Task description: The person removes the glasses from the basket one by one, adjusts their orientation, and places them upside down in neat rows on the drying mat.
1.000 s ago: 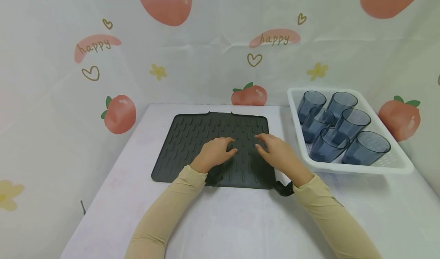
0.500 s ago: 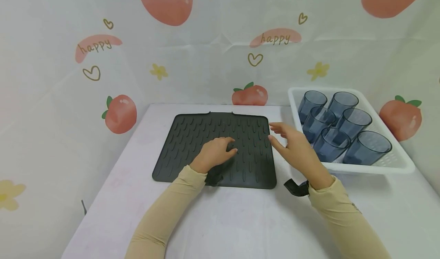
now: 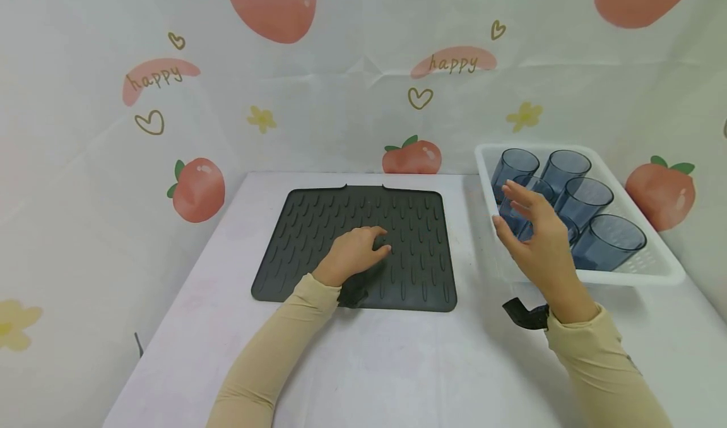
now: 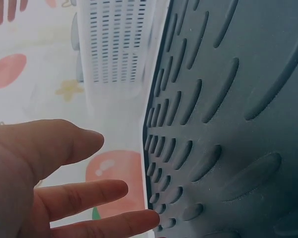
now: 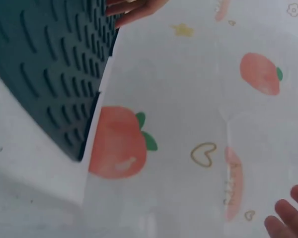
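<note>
This is prob. serving as a staged tabletop recording corner w/ a home-kitchen theme, tho a patterned sheet [image 3: 329,87] is blocking the wider view. It's showing fruit [image 3: 199,189], flowers [image 3: 524,117], hearts [image 3: 414,103] & "happy" lettering [image 3: 454,65] 2x. A white-covered tbl [image 3: 392,371] is standing right by it, bearing a dk ribbed mat [image 3: 420,264], a white basket [image 3: 636,279] & 6 blue glasses [image 3: 608,246]. Blk wrist gear [image 3: 525,316] is showing too.
</note>
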A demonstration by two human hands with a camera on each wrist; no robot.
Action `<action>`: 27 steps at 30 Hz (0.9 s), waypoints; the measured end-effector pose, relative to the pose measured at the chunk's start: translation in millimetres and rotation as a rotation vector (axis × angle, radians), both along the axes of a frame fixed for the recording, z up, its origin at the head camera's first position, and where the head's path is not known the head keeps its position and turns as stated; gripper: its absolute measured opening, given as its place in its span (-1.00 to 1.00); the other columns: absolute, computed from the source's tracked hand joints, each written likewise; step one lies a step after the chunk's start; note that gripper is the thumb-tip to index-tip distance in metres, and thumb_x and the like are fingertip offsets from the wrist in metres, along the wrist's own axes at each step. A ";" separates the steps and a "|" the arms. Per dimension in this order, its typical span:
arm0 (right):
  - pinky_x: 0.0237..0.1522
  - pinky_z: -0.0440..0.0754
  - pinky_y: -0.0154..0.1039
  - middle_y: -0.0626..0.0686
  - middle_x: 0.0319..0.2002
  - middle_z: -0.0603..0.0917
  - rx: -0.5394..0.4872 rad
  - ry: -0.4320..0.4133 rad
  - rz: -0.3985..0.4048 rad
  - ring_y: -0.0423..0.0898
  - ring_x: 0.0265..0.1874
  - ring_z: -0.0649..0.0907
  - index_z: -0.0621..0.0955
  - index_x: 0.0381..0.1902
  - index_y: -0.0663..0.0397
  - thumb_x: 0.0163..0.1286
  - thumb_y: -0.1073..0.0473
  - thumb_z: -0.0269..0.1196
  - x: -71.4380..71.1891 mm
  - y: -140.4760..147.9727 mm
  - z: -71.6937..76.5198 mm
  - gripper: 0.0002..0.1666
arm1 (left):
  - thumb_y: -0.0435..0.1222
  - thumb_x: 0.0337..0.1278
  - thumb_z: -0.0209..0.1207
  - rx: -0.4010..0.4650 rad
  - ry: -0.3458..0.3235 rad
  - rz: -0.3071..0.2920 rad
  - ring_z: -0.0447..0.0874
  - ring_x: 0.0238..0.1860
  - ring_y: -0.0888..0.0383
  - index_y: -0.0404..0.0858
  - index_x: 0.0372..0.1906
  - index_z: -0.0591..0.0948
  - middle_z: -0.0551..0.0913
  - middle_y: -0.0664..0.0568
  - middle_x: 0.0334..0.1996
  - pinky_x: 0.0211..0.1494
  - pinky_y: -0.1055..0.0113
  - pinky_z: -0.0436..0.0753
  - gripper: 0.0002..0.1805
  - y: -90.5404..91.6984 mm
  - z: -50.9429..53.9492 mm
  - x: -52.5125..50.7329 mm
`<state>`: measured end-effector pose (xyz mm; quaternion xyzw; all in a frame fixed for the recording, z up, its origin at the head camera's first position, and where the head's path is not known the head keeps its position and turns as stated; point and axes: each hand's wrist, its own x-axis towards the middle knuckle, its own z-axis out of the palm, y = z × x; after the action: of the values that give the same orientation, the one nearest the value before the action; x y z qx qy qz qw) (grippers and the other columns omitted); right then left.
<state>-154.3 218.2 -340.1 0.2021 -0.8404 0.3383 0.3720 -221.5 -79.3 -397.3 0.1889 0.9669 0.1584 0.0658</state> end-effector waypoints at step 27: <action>0.26 0.35 -0.52 0.21 0.10 0.63 -0.251 0.021 -0.465 -0.10 0.18 0.55 0.57 0.19 0.18 0.28 0.25 0.21 8.6 92.3 -24.1 -0.51 | 0.03 0.33 0.09 -0.012 -0.020 0.016 0.66 0.04 0.06 -0.09 0.30 0.49 0.56 0.00 0.23 -0.06 0.10 0.69 -0.48 -2.9 1.4 -0.6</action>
<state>-145.7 310.6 -364.2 -0.0405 -0.8119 0.3432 0.4706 -222.1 -82.2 -396.0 0.1790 0.9686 0.1551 0.0754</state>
